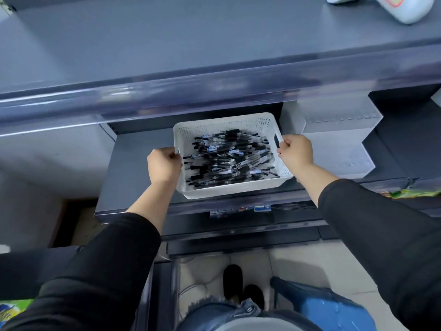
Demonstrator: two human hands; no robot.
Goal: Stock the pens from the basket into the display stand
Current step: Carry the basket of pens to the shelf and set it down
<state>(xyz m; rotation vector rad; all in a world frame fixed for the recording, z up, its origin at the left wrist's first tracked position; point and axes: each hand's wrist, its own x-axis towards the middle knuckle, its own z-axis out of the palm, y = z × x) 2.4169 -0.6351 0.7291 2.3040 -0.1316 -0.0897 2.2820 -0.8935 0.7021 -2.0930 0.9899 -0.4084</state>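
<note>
Sleeves: black, nearest the lens, entering at 7 and 4 o'clock and converging on the middle shelf.
Shelving (214, 56): grey tiers; top board across 12 o'clock, a glossy rail beneath it, the working shelf (133, 168) at centre.
Floor: pale tile at 6 o'clock, with dark shoes and a blue object beside them.
Stand (338, 139): translucent stepped unit at 2 o'clock, just beside the basket on the same shelf; no pens visible in it.
Basket (229, 189): white, perforated, resting on the shelf at centre; long axis runs roughly 11 to 5 o'clock.
Pens (233, 158): black, heaped loosely inside the basket, lying mostly crosswise to it.
Left hand (164, 166): fingers curled over the basket's rim at 9 o'clock.
Right hand (296, 151): fingers hooked at the handle slot in the basket's wall at 3 o'clock.
Key relation: the stand lies directly beyond the right hand, toward 2 o'clock, so that hand is judged the nearer for transferring pens.
Progress: stocking appears not yet begun.
</note>
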